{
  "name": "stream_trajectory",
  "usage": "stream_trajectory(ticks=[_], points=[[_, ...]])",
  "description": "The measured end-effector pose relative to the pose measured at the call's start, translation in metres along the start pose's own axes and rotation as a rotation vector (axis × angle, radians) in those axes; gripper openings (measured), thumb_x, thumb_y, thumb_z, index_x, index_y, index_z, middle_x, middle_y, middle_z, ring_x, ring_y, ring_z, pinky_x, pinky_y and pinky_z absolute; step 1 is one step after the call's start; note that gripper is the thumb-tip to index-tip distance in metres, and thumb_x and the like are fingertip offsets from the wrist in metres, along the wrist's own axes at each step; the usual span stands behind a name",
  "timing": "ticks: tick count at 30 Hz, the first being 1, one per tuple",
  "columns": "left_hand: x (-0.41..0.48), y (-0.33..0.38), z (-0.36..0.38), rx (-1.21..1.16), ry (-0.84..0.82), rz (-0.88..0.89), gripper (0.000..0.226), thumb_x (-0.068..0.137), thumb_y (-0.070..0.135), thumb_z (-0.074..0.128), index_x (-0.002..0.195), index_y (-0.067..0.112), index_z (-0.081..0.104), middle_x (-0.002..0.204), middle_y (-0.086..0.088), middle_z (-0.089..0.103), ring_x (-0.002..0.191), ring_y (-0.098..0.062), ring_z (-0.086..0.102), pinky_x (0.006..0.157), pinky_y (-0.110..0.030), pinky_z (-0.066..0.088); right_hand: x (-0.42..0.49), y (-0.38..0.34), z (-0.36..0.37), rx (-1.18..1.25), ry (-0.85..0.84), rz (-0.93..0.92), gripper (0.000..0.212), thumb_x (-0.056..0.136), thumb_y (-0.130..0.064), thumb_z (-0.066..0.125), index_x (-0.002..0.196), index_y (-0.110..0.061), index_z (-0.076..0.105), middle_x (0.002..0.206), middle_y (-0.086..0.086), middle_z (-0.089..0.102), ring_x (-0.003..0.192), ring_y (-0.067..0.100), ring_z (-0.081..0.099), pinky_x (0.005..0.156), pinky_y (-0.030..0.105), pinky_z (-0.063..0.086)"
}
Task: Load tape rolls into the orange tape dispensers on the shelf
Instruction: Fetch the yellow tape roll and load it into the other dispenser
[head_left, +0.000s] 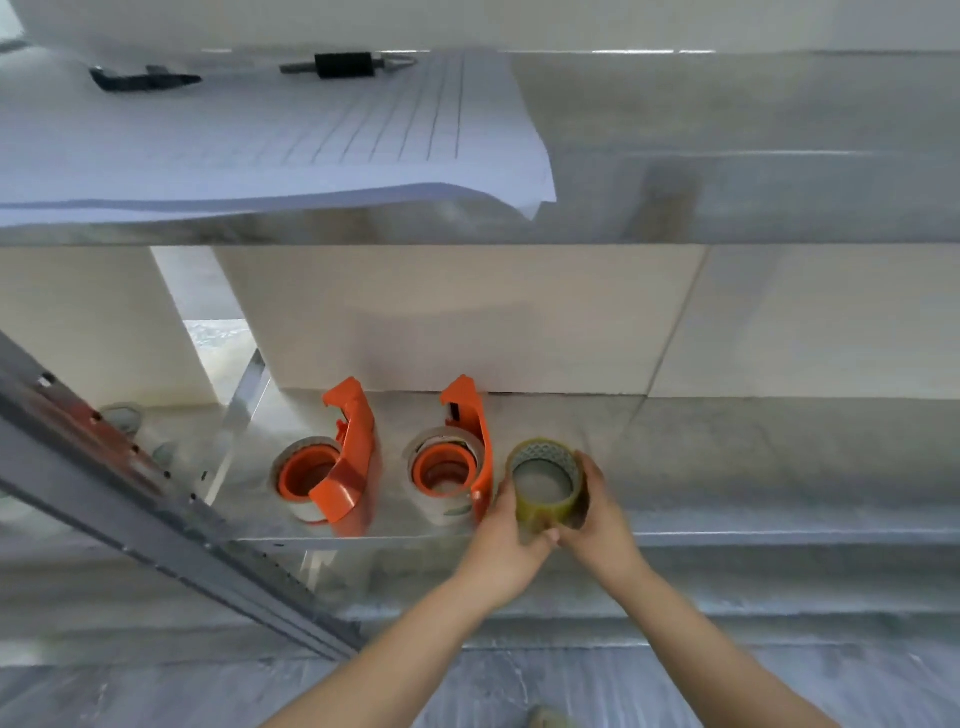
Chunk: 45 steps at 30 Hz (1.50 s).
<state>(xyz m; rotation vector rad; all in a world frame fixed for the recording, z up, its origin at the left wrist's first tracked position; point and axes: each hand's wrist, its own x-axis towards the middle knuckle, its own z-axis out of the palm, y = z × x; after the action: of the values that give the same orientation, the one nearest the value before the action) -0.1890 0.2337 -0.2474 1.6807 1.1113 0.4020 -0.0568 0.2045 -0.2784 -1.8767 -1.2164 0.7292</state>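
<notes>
Two orange tape dispensers lie on the lower metal shelf (727, 467). The left dispenser (343, 457) and the right dispenser (467, 452) each have a pale tape roll around the orange hub. Just right of them, a yellowish clear tape roll (545, 483) is held upright over the shelf's front part. My left hand (506, 540) grips its lower left side. My right hand (597, 514) wraps its right side. The fingers of both hands meet under the roll.
A stack of lined paper (270, 140) overhangs the upper shelf, with a black clip (345, 65) and a dark tool (140, 80) on it. A grey slotted upright (156, 499) slants across the left. Another tape roll (122, 418) sits far left.
</notes>
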Motion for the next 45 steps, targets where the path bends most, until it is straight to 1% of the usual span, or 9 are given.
stream_trajectory(ticks=[6, 10, 15, 19, 23, 29, 37, 41, 45], points=[[-0.023, 0.014, -0.058, -0.251, -0.038, 0.012, 0.061, 0.089, 0.017, 0.060, 0.143, 0.017, 0.031, 0.139, 0.007, 0.044, 0.125, -0.005, 0.043, 0.097, -0.012, 0.042, 0.003, -0.040, 0.005, -0.180, -0.005, -0.017, 0.102, 0.070, -0.028, 0.079, 0.147, -0.013, 0.015, 0.159, 0.008, 0.009, 0.147, 0.026, -0.001, 0.120, 0.039, 0.006], [-0.021, 0.020, -0.124, -0.404, 0.212, 0.061, 0.029, 0.090, 0.011, 0.058, 0.117, 0.021, 0.058, 0.121, -0.001, 0.065, 0.092, 0.003, 0.062, 0.069, 0.001, 0.045, 0.003, -0.100, 0.027, 0.066, -0.037, -0.241, 0.080, 0.074, -0.012, 0.073, 0.134, -0.040, 0.028, 0.144, -0.021, 0.027, 0.139, 0.007, 0.023, 0.109, 0.005, 0.014], [-0.020, -0.018, -0.186, -0.145, 0.615, -0.080, 0.044, 0.089, 0.024, 0.056, 0.132, 0.025, 0.047, 0.116, 0.015, 0.052, 0.091, 0.003, 0.055, 0.077, -0.008, 0.038, 0.010, -0.145, 0.092, 0.124, -0.265, -0.216, 0.071, 0.078, -0.018, 0.069, 0.140, -0.019, 0.035, 0.122, -0.009, 0.046, 0.112, 0.001, 0.047, 0.093, 0.002, 0.033], [-0.027, -0.067, -0.198, -0.095, 0.627, -0.265, 0.059, 0.090, 0.026, 0.056, 0.143, 0.018, 0.033, 0.149, -0.004, 0.040, 0.134, -0.022, 0.041, 0.106, -0.030, 0.033, 0.006, -0.152, 0.140, 0.141, -0.365, -0.200, 0.063, 0.076, -0.019, 0.069, 0.132, -0.023, 0.040, 0.123, -0.017, 0.048, 0.111, -0.007, 0.046, 0.093, 0.005, 0.037], [-0.028, -0.092, -0.197, -0.169, 0.579, -0.381, 0.068, 0.090, 0.028, 0.056, 0.148, 0.014, 0.023, 0.156, -0.006, 0.029, 0.142, -0.025, 0.029, 0.114, -0.037, 0.025, 0.004, -0.147, 0.164, 0.151, -0.357, -0.168, 0.086, 0.074, -0.010, 0.067, 0.145, -0.027, 0.022, 0.145, -0.004, 0.040, 0.133, 0.010, 0.040, 0.112, 0.032, 0.035], [-0.026, -0.094, -0.190, -0.217, 0.482, -0.345, 0.031, 0.090, 0.018, 0.055, 0.121, 0.015, 0.052, 0.116, -0.004, 0.063, 0.112, -0.021, 0.058, 0.092, -0.031, 0.044, 0.005, -0.139, 0.178, 0.092, -0.291, -0.205, 0.070, 0.078, -0.014, 0.064, 0.139, -0.030, 0.033, 0.140, -0.004, 0.046, 0.125, 0.012, 0.048, 0.104, 0.028, 0.042], [-0.024, -0.076, -0.192, -0.303, 0.653, -0.205, 0.040, 0.091, 0.030, 0.053, 0.129, 0.017, 0.046, 0.112, 0.007, 0.052, 0.104, -0.011, 0.051, 0.082, -0.024, 0.043, 0.010, -0.147, 0.168, 0.177, -0.162, -0.196, 0.033, 0.073, -0.014, 0.065, 0.097, -0.032, 0.050, 0.091, -0.017, 0.061, 0.083, -0.001, 0.059, 0.067, 0.004, 0.043], [-0.022, -0.061, -0.203, -0.745, 0.682, -0.267, 0.041, 0.088, 0.028, 0.060, 0.124, 0.011, 0.053, 0.118, -0.007, 0.062, 0.107, -0.023, 0.062, 0.089, -0.036, 0.054, 0.014, -0.164, 0.152, 0.278, -0.112, -0.248, 0.032, 0.067, -0.027, 0.065, 0.095, -0.033, 0.050, 0.094, -0.016, 0.063, 0.093, 0.004, 0.062, 0.081, 0.018, 0.049], [-0.027, -0.041, -0.221, -1.267, 0.401, -0.226, 0.018, 0.087, 0.013, 0.055, 0.103, 0.007, 0.061, 0.086, -0.009, 0.073, 0.076, -0.017, 0.071, 0.064, -0.028, 0.058, 0.022, -0.168, 0.130, 0.397, -0.172, -0.308, 0.030, 0.068, -0.017, 0.065, 0.093, -0.031, 0.055, 0.090, -0.020, 0.062, 0.091, 0.004, 0.064, 0.084, 0.020, 0.053]])
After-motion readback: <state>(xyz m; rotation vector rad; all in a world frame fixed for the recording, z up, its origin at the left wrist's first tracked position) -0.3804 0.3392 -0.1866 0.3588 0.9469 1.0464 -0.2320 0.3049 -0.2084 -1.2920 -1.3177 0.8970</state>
